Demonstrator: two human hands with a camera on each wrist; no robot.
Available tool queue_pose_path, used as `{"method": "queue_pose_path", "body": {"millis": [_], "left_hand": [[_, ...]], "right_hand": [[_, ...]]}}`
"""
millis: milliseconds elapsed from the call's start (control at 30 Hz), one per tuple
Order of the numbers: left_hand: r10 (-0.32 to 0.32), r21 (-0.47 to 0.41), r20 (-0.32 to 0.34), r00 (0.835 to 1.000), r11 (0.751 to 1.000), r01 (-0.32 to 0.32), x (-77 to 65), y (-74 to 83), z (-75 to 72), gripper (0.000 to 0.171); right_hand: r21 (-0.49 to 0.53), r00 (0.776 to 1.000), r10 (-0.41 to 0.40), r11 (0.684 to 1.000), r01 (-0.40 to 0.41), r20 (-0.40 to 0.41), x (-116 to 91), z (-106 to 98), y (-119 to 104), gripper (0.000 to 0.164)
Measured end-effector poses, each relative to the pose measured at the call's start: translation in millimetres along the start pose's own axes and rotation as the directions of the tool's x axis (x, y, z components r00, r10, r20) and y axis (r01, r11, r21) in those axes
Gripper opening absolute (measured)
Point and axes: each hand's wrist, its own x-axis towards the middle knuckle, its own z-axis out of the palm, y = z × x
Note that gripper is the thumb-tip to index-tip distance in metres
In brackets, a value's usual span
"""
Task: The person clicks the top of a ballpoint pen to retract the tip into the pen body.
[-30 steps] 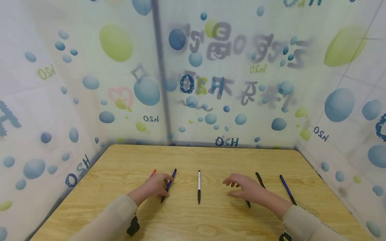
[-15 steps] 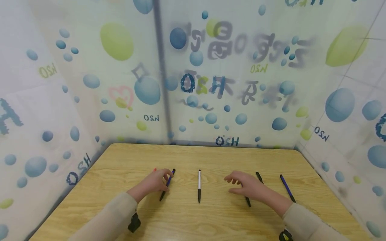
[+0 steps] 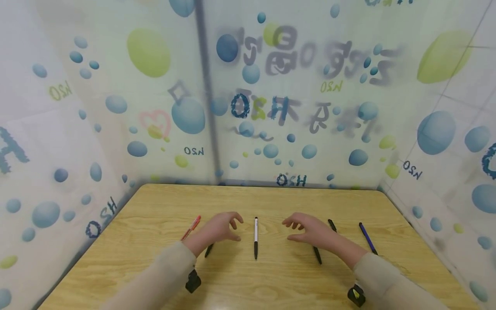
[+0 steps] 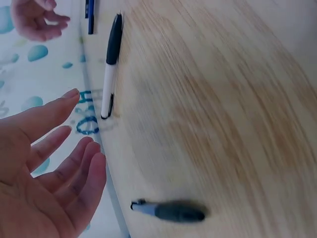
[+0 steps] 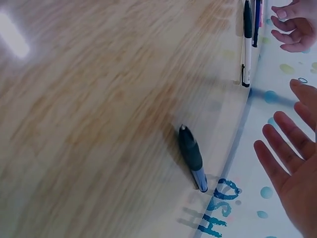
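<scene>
We find the table (image 3: 294, 284) wood-grained, with several pens laid across it. Above it, we note the left grip (image 3: 218, 228) and the right grip (image 3: 314, 230), each with fingers loosely bent, thumb apart and nothing held. Between them, nearer the left, lies the white pen (image 3: 255, 232), touched by neither; the red pen (image 3: 191, 228) and the blue pen (image 3: 367, 238) lie on the outer sides. We judge the white pen light, stiff and not fragile, though its barrel looks smooth and could slide or roll if nudged. We would take hold by a thumb-and-finger pinch about mid-length, near the balance. Its black section (image 4: 114, 43) may offer better friction, though we cannot confirm its material. The small clip (image 4: 111, 101), lying along the barrel, should hinder rolling; we advise against gripping there.
</scene>
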Motion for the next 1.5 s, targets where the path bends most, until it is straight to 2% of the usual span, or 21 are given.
{"method": "queue_pose_path", "body": {"millis": [233, 333, 567, 767, 833, 967, 1067, 1200, 1333, 1500], "left_hand": [[0.011, -0.021, 0.047, 0.999, 1.000, -0.010, 9.4, 18.6, 20.5, 0.051], [0.013, -0.003, 0.068, 0.998, 1.000, -0.012, 11.1, 24.8, 29.2, 0.053], [0.047, 0.096, 0.103, 0.994, 0.994, -0.057, 17.2, 29.6, 44.7, 0.056], [0.093, 0.212, 0.095, 0.991, 0.971, -0.112, 22.5, 30.1, 53.7, 0.044], [0.099, 0.225, 0.095, 0.991, 0.967, -0.118, 23.5, 30.1, 55.5, 0.041], [0.098, 0.219, 0.117, 0.988, 0.968, -0.122, 23.9, 32.3, 55.5, 0.038], [0.069, 0.199, 0.158, 0.985, 0.975, -0.100, 24.2, 34.8, 53.9, 0.035], [0.026, 0.129, 0.215, 0.976, 0.990, -0.055, 23.6, 38.9, 51.1, 0.032], [0.014, 0.058, 0.250, 0.968, 0.998, -0.030, 21.9, 41.4, 46.8, 0.034], [0.014, -0.010, 0.249, 0.968, 1.000, -0.012, 19.2, 43.1, 34.9, 0.037]], "right_hand": [[0.028, 0.999, 0.021, 0.999, -0.022, 0.036, 6, 2, -5, 0.039], [0.045, 0.998, 0.028, 0.999, -0.030, 0.051, 7, 3, -6, 0.037], [0.037, 0.996, 0.035, 0.999, -0.038, 0.079, 9, 7, -5, 0.038], [0.056, 0.993, 0.034, 0.998, -0.041, 0.112, 9, 7, -4, 0.040], [0.057, 0.992, 0.031, 0.998, -0.038, 0.121, 10, 8, -4, 0.040], [0.053, 0.991, 0.023, 0.998, -0.030, 0.130, 12, 8, -5, 0.041], [0.050, 0.991, 0.020, 0.998, -0.027, 0.129, 13, 9, -5, 0.041], [0.049, 0.993, 0.024, 0.998, -0.030, 0.116, 15, 9, -6, 0.041], [0.056, 0.996, 0.018, 0.998, -0.023, 0.090, 18, 8, -8, 0.041], [0.079, 0.998, -0.019, 0.997, 0.015, 0.053, 22, 1, -10, 0.042]]}}
